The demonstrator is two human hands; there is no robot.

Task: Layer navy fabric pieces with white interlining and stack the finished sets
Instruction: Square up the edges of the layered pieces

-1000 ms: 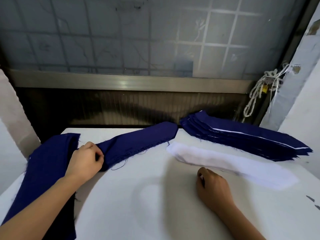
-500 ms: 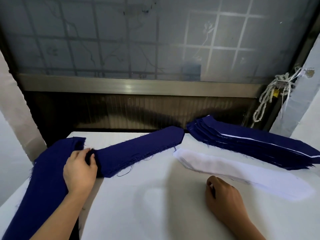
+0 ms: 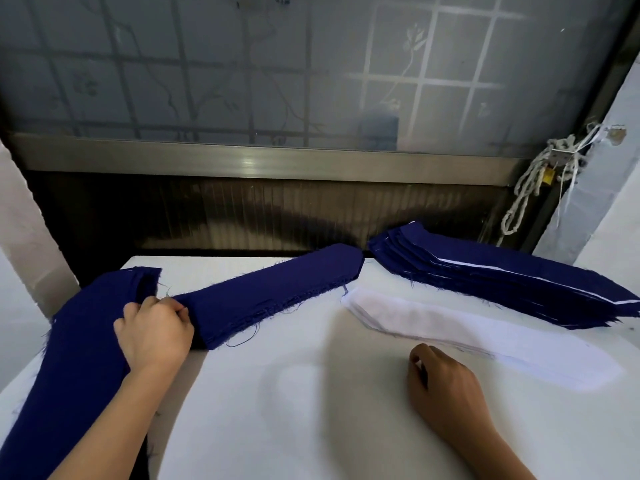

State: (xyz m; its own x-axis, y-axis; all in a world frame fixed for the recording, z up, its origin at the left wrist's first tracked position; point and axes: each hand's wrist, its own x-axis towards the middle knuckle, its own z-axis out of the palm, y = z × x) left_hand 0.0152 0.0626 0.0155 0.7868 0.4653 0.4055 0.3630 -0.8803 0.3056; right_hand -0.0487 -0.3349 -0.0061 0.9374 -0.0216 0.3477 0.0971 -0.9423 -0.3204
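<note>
Three lots of cloth on a white table [image 3: 311, 427], two bare hands among them. Left hand [image 3: 156, 336] at the left, knuckles up, fingers curled tight and bunched into a thick navy bundle [image 3: 277, 292], gripping it at a bend. From the grip, one stretch of navy running right and far to a blunt pointed end at the table's far edge, many frayed layers showing along its near side, loose threads trailing. Another stretch running from the far left down past the forearm and off the near left edge. One bundle bent at the grip or two lying end to end: cannot tell.

Right hand [image 3: 446, 382] near the middle right, resting on the bare table, fingers curled under into a loose fist, thumb tucked alongside, nothing seen in it. Just beside the near edge of the white interlining [image 3: 450, 327], not clearly touching it.

Interlining in a long thin pile, several layers fanned at the left tip, lying slantwise from the middle toward the near right. Beyond it, at the far right, the finished stack [image 3: 502, 285]: many navy layers fanned out, thin white edges showing between some of them. Its left tip close to the pointed end of the navy bundle.

Behind the table, a frosted window [image 3: 311, 81] above a metal rail [image 3: 263, 164]; knotted white cord [image 3: 530, 188] hanging at the far right.
</note>
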